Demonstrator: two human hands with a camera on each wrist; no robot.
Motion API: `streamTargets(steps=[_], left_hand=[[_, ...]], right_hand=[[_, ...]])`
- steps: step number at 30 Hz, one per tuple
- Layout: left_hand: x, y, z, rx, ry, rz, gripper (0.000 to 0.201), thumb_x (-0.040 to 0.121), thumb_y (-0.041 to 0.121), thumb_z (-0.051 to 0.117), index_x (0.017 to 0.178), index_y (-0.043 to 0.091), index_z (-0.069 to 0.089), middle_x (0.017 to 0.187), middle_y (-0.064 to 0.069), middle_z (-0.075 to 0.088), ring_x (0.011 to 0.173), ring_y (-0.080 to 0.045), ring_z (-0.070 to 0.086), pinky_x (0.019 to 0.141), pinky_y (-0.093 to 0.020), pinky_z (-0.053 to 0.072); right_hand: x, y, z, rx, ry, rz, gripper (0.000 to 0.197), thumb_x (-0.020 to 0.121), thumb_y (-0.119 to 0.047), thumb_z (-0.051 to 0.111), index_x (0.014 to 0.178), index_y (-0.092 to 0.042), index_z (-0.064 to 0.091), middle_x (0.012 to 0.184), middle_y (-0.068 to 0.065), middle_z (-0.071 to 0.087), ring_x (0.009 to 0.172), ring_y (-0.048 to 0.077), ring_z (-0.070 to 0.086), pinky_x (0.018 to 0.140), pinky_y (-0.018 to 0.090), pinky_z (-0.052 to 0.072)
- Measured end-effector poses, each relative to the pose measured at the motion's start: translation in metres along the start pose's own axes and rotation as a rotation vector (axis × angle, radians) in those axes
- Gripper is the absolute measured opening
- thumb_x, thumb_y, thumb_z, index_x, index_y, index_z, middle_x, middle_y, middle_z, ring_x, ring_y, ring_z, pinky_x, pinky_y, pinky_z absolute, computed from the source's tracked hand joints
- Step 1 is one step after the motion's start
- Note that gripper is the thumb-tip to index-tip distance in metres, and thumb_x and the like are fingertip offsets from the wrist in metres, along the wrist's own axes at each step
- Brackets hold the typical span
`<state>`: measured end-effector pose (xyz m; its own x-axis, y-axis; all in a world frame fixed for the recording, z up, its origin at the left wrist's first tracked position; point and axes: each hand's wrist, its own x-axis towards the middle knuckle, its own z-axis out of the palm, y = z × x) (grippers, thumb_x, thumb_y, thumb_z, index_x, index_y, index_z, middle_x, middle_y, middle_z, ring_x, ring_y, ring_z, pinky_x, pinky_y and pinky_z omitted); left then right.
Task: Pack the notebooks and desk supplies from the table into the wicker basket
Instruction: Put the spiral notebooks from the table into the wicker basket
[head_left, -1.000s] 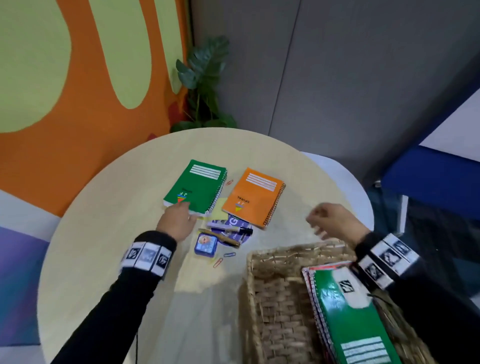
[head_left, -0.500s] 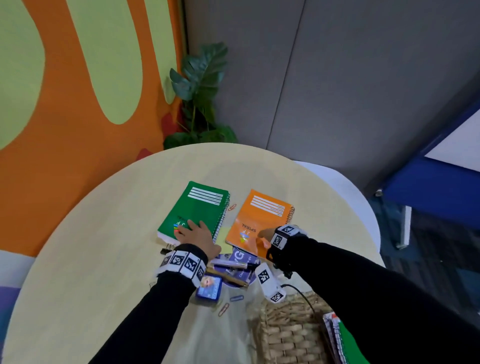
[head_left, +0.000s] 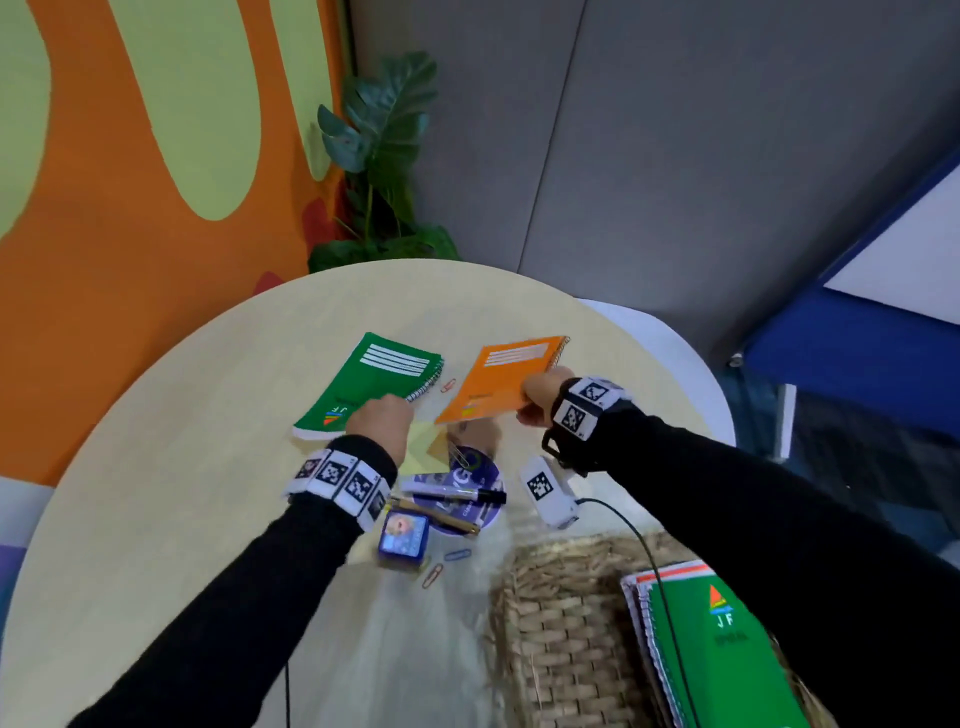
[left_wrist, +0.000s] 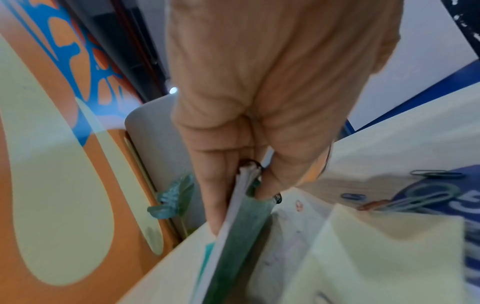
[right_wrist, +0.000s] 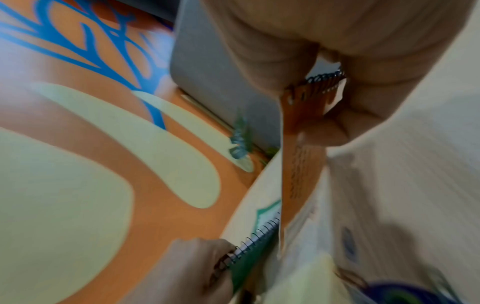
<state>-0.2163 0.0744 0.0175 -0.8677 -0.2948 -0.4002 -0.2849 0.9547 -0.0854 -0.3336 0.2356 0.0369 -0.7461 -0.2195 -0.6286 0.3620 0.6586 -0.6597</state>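
Notebooks are in both hands now, one each; the orange notebook (head_left: 501, 376) is pinched at its near spiral corner by the right hand (head_left: 540, 397), thumb on the cover and fingers under it, and it stands tilted with its far edge raised off the table (head_left: 171, 452); its long axis runs away from the grip toward the far side of the table. The green notebook (head_left: 371, 384) lies just left of it, its near spiral corner pinched by the left hand (head_left: 382, 423), the corner lifted a little while the rest appears to lie on the table. The wicker basket (head_left: 550, 623) sits near the person on the right, behind and below both grips, with notebooks already stacked inside; the right hand is the nearer to it, so I judge the orange notebook goes in first, swung back lengthwise. Pens, paper clips and a small blue box lie between the hands and the basket, so the carry should pass over them.
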Motion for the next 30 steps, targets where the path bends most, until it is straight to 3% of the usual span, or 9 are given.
streamTargets(steps=[4, 7, 10, 14, 18, 21, 24, 26, 30], left_hand=[[0.003, -0.043, -0.041, -0.014, 0.209, -0.106, 0.026, 0.090, -0.007, 0.046, 0.111, 0.001, 0.060, 0.107, -0.014, 0.068, 0.099, -0.033, 0.068, 0.078, -0.038, 0.055], [-0.008, -0.076, -0.072, -0.062, 0.376, -0.143, 0.022, 0.088, -0.008, 0.045, 0.106, -0.004, 0.057, 0.098, -0.023, 0.067, 0.090, -0.041, 0.066, 0.073, -0.045, 0.054], [-0.039, -0.088, -0.089, -0.057, 0.619, -0.138, 0.019, 0.082, -0.013, 0.046, 0.096, -0.007, 0.056, 0.081, -0.029, 0.064, 0.075, -0.045, 0.064, 0.060, -0.046, 0.052], [-0.073, -0.110, -0.084, -0.022, 0.839, 0.033, 0.038, 0.072, -0.017, 0.049, 0.103, 0.005, 0.055, 0.081, -0.023, 0.056, 0.070, -0.041, 0.057, 0.055, -0.047, 0.051], [-0.116, -0.107, -0.078, -0.005, 0.851, 0.265, 0.049, 0.065, -0.024, 0.052, 0.104, 0.005, 0.059, 0.091, -0.017, 0.058, 0.086, -0.038, 0.054, 0.062, -0.050, 0.049], [-0.157, -0.085, -0.076, 0.081, 0.856, 0.467, 0.053, 0.057, -0.029, 0.054, 0.099, 0.002, 0.063, 0.098, -0.019, 0.065, 0.094, -0.038, 0.056, 0.073, -0.050, 0.049], [-0.184, -0.062, -0.069, 0.147, 0.858, 0.700, 0.034, 0.087, -0.013, 0.037, 0.094, -0.003, 0.068, 0.096, -0.020, 0.069, 0.093, -0.038, 0.062, 0.083, -0.041, 0.045], [-0.196, -0.051, -0.062, 0.144, 0.830, 0.789, 0.054, 0.102, 0.005, 0.012, 0.097, -0.001, 0.065, 0.097, -0.018, 0.068, 0.096, -0.036, 0.064, 0.084, -0.040, 0.049], [-0.209, -0.041, -0.053, 0.177, 0.840, 0.890, 0.038, 0.102, 0.006, 0.029, 0.095, -0.002, 0.066, 0.098, -0.017, 0.069, 0.098, -0.033, 0.066, 0.088, -0.040, 0.052]], right_hand=[[-0.031, -0.055, -0.014, 0.264, 0.187, -0.125, 0.024, 0.089, 0.002, 0.044, 0.067, -0.006, 0.050, 0.062, 0.009, 0.054, 0.043, 0.018, 0.054, 0.034, 0.020, 0.050], [-0.070, -0.072, -0.038, 0.189, 0.140, -0.278, 0.009, 0.089, -0.005, 0.046, 0.096, -0.006, 0.052, 0.078, 0.009, 0.059, 0.061, 0.022, 0.062, 0.049, 0.030, 0.058], [-0.119, -0.049, -0.087, -0.146, 0.142, -0.464, 0.029, 0.085, -0.009, 0.052, 0.113, -0.013, 0.048, 0.094, 0.013, 0.061, 0.071, 0.024, 0.060, 0.057, 0.033, 0.054], [-0.179, -0.008, -0.135, -0.919, 0.246, -0.698, 0.014, 0.083, -0.007, 0.058, 0.090, -0.019, 0.056, 0.086, 0.008, 0.061, 0.081, 0.028, 0.058, 0.069, 0.031, 0.042], [-0.212, 0.022, -0.133, -1.386, 0.052, -0.658, 0.022, 0.078, -0.012, 0.059, 0.094, -0.024, 0.069, 0.090, 0.001, 0.072, 0.087, 0.026, 0.064, 0.073, 0.027, 0.041], [-0.216, 0.050, -0.106, -1.729, -0.010, -0.822, 0.012, 0.071, -0.012, 0.063, 0.071, -0.022, 0.069, 0.069, 0.002, 0.071, 0.069, 0.024, 0.068, 0.071, 0.038, 0.049], [-0.203, 0.092, -0.069, -2.020, -0.224, -0.723, 0.020, 0.089, -0.003, 0.052, 0.091, -0.014, 0.069, 0.095, 0.006, 0.072, 0.093, 0.024, 0.064, 0.093, 0.042, 0.039], [-0.185, 0.115, -0.046, -2.174, -0.339, -0.648, 0.021, 0.094, -0.004, 0.050, 0.098, -0.011, 0.069, 0.104, 0.005, 0.072, 0.101, 0.024, 0.061, 0.098, 0.040, 0.034], [-0.148, 0.146, -0.023, -2.276, -0.484, -0.718, 0.014, 0.091, -0.010, 0.058, 0.100, -0.012, 0.070, 0.103, 0.007, 0.073, 0.098, 0.025, 0.063, 0.097, 0.042, 0.037]])
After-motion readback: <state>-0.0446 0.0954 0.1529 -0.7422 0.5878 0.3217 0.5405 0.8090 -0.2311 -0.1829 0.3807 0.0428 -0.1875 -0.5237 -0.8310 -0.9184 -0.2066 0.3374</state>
